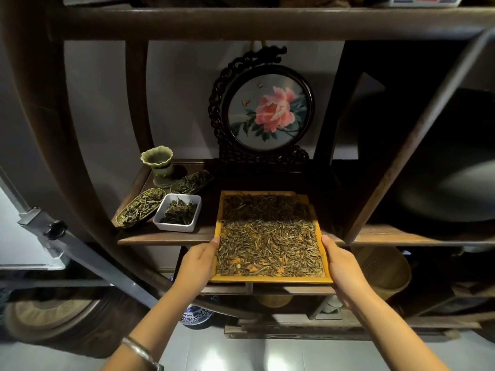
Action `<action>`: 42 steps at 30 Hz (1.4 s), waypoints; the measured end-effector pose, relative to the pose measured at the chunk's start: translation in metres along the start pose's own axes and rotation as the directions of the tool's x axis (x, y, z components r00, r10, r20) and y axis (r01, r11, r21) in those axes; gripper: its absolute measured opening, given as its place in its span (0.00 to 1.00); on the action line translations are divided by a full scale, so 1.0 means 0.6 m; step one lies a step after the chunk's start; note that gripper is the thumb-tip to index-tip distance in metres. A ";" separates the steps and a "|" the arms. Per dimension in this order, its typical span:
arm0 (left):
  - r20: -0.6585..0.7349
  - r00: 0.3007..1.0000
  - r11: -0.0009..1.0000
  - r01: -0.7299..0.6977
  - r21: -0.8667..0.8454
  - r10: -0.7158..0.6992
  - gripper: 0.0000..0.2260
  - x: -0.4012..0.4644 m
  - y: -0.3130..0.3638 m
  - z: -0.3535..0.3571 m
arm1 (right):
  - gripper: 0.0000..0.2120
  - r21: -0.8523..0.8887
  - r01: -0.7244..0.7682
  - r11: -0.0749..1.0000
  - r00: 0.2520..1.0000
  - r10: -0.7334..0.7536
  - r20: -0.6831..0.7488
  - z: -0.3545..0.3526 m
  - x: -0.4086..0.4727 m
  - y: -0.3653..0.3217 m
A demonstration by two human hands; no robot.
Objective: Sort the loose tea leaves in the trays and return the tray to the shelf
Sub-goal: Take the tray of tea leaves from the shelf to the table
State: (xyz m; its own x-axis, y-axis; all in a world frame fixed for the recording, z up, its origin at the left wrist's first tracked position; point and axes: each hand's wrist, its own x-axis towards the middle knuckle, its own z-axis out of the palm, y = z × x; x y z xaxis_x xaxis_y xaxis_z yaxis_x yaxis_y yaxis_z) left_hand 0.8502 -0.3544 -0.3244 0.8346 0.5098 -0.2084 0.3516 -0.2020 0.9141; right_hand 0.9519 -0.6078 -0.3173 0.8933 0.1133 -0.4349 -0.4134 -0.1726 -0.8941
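Observation:
A square yellow wooden tray (270,279) full of loose tea leaves (270,245) lies half on the dark wooden shelf (166,236), its near half sticking out past the shelf's front edge. My left hand (199,261) grips the tray's left side and my right hand (341,263) grips its right side, thumbs on the rim. The far half of the tray is in shadow.
On the shelf to the left stand a white square dish (160,223) of tea, two leaf-shaped dishes (139,207) with tea, and a green cup (158,162). A round framed peony picture (267,111) stands behind the tray. A slanted wooden post (401,145) rises at the right.

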 end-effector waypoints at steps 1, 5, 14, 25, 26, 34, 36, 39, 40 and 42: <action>0.016 1.000 1.000 0.009 -0.009 -0.009 0.22 -0.006 -0.004 -0.003 | 0.20 -0.006 0.004 1.000 1.000 -0.003 0.005 -0.002 -0.005 0.005; 0.075 0.996 0.999 0.045 -0.024 -0.043 0.24 -0.039 -0.020 -0.012 | 0.21 -0.020 0.007 1.000 1.000 -0.007 0.020 -0.017 -0.032 0.027; 0.054 0.996 0.992 0.075 -0.105 -0.070 0.20 -0.084 -0.024 -0.010 | 0.23 -0.056 0.021 0.998 1.000 -0.022 -0.016 -0.023 -0.061 0.053; -0.053 0.999 0.997 -0.004 -0.081 -0.001 0.21 -0.079 -0.016 -0.032 | 0.20 0.000 0.162 0.987 0.987 -0.162 0.004 -0.002 -0.061 0.035; -0.055 0.998 0.997 -0.005 -0.078 0.001 0.21 -0.082 -0.015 -0.034 | 0.19 -0.009 0.169 0.986 0.986 -0.169 0.007 0.001 -0.061 0.033; -0.075 0.996 0.998 -0.057 -0.034 0.055 0.26 -0.096 -0.008 -0.068 | 0.18 -0.030 0.205 0.978 0.979 -0.204 0.014 0.022 -0.083 0.027; -0.069 0.995 0.997 -0.074 -0.017 0.073 0.25 -0.098 -0.009 -0.073 | 0.18 -0.007 0.216 0.976 0.976 -0.216 0.002 0.025 -0.095 0.031; -0.038 0.995 0.996 -0.088 -0.008 0.088 0.23 -0.098 -0.011 -0.078 | 0.17 0.010 0.239 0.971 0.970 -0.239 -0.034 0.023 -0.115 0.033; -0.027 0.995 0.995 -0.097 -0.001 0.097 0.23 -0.098 -0.011 -0.079 | 0.18 0.013 0.245 0.970 0.969 -0.244 -0.042 0.021 -0.121 0.035; 0.000 0.994 0.994 -0.107 0.012 0.107 0.22 -0.100 -0.013 -0.077 | 0.18 -0.003 0.244 0.970 0.967 -0.243 -0.071 0.015 -0.133 0.044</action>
State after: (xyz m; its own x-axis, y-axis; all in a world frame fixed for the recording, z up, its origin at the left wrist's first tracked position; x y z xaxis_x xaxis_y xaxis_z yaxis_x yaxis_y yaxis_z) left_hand 0.7780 -0.3449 -0.3030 0.8673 0.4856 -0.1090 0.2649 -0.2651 0.9271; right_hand 0.8679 -0.6125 -0.3073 0.9773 0.0821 -0.1954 -0.1825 -0.1427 -0.9728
